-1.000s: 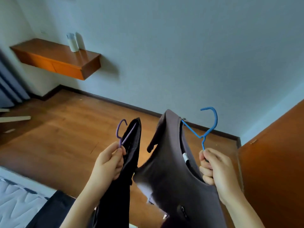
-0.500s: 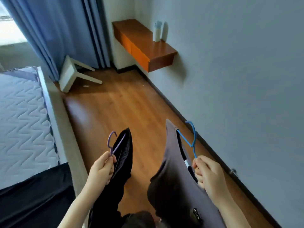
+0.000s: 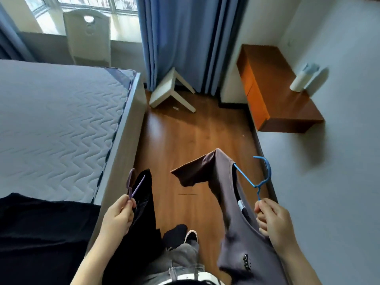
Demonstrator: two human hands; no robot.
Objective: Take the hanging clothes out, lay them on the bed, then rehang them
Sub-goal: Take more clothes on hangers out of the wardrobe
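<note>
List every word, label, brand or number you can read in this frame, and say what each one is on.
No text here is legible.
The neck tag inside the grey shirt: white, too small and blurred to read.
The small dark emblem on the shirt's front: only a shape, no letters made out.
The white bottle on the wooden shelf: blurred, no label readable.
</note>
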